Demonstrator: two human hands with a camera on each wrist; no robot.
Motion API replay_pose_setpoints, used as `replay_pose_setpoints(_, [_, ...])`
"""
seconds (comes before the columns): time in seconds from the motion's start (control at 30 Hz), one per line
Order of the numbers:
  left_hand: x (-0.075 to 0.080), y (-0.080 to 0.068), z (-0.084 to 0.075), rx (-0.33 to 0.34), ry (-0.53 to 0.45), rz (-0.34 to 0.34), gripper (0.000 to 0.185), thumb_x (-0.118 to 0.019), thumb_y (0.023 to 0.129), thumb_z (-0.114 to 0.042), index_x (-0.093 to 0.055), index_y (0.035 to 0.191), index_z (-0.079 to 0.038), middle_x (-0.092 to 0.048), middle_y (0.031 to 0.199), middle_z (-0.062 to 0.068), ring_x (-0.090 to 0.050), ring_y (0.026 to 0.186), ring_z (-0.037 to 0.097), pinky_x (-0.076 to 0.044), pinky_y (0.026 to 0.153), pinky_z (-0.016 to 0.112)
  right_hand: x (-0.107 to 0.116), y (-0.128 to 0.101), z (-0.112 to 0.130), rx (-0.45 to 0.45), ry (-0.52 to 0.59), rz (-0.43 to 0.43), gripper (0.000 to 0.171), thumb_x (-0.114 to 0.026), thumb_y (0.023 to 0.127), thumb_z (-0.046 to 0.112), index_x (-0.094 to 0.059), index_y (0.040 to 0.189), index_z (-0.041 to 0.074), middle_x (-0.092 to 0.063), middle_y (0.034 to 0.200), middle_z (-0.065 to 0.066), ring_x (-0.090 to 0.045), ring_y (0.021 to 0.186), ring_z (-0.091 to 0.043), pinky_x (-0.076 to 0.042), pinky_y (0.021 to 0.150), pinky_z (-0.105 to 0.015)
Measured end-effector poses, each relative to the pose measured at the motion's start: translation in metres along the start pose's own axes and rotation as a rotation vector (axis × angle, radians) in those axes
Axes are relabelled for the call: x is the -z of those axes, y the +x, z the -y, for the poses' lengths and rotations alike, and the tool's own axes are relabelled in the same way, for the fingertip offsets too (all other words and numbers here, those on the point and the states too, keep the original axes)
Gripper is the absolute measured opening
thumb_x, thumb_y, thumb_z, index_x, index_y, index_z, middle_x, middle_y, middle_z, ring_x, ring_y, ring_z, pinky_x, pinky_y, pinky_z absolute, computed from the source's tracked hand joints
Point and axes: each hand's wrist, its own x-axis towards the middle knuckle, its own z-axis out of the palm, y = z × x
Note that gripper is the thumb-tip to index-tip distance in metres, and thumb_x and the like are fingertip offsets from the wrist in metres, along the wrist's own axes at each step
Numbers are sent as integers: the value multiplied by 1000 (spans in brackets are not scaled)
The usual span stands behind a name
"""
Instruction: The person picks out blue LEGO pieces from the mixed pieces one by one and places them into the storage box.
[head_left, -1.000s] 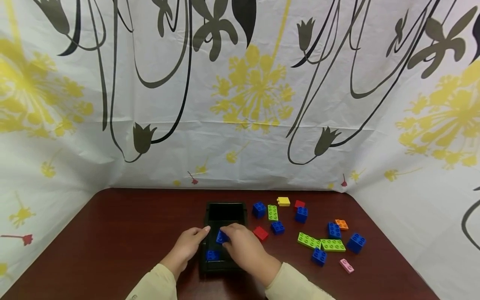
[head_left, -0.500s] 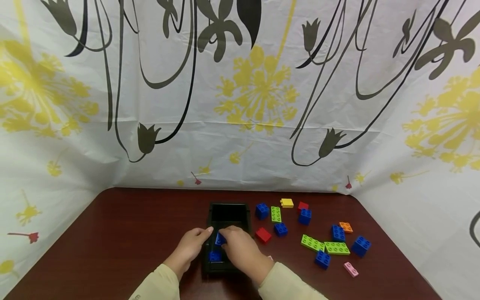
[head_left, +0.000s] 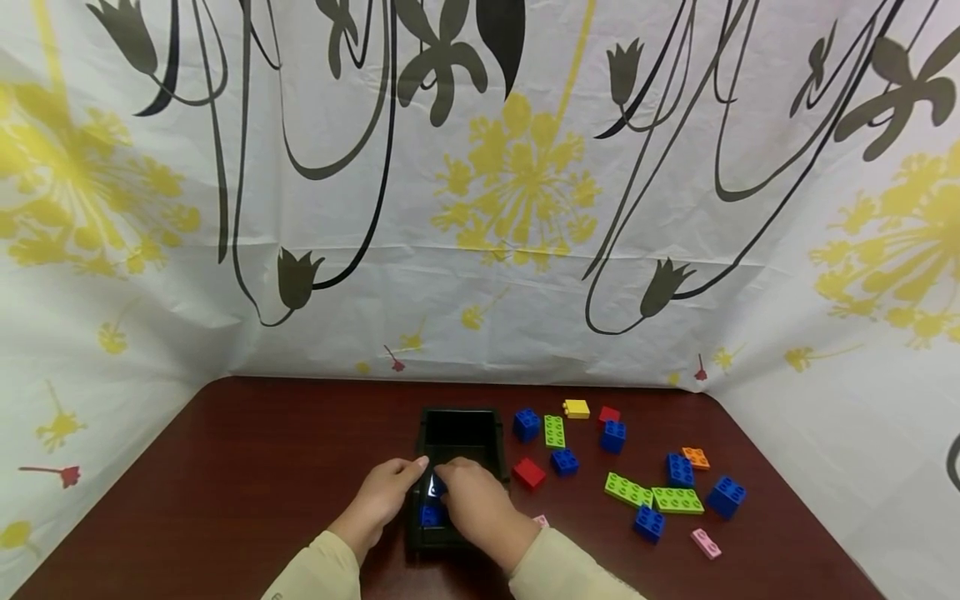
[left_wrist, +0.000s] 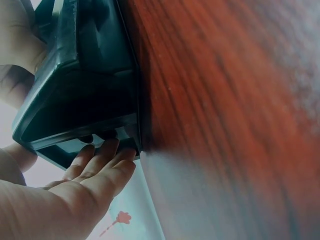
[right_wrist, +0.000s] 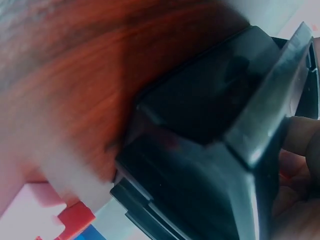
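A black plastic bin [head_left: 462, 411] stands on the table in the head view. My left hand [head_left: 379, 500] grips its left wall, thumb over the rim and fingers along the outside, as the left wrist view shows the left hand [left_wrist: 75, 195] too. Inside the bin, my right hand [head_left: 480, 505] holds a blue toy brick [head_left: 435, 485], partly hidden by its fingers. A second blue brick [head_left: 431, 517] lies just nearer to me on the bin's floor. In the right wrist view, the bin's wall [right_wrist: 200, 185] hides most of the right hand.
Right of the bin lie loose bricks: a red brick [head_left: 529, 474], several blue ones, lime green bricks [head_left: 628, 490], a yellow brick [head_left: 576, 409], an orange brick [head_left: 696, 457] and a pink brick [head_left: 706, 543]. A patterned cloth [head_left: 480, 333] hangs behind the dark wooden table [head_left: 285, 450].
My right hand has moved slightly nearer to me inside the bin, bringing the held blue brick closer to the other one. The left hand stays on the wall. The head view has shifted a little.
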Motion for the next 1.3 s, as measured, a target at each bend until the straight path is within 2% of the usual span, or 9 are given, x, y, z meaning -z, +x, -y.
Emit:
replay_pose_setpoints(0.6, [0, 0, 0, 3, 4, 5, 60, -50, 98, -48, -57, 124, 6, -53, 130, 27, -49, 119, 46, -45, 92, 58, -10, 4, -1, 22, -5, 34, 31, -68, 90, 11, -67, 121, 7, -66, 112, -6, -63, 105, -18, -54, 87, -35])
replay_pose_setpoints(0.87, [0, 1, 1, -1, -1, 1, 61, -50, 98, -49, -58, 124, 6, -52, 131, 28, -48, 120, 47, -44, 93, 58, -13, 4, -3, 67, -44, -2, 26, -67, 90, 9, -70, 116, 6, -67, 108, -5, -64, 102, -17, -55, 84, -32])
replay_pose_setpoints(1.3, [-1, 0, 1, -11, 2, -7, 58, -49, 99, -45, -57, 124, 6, -53, 130, 28, -50, 119, 46, -45, 91, 57, -17, 8, -2, 54, -86, 18, 24, -64, 92, 9, -70, 114, 7, -68, 109, -7, -64, 102, -19, -54, 85, -33])
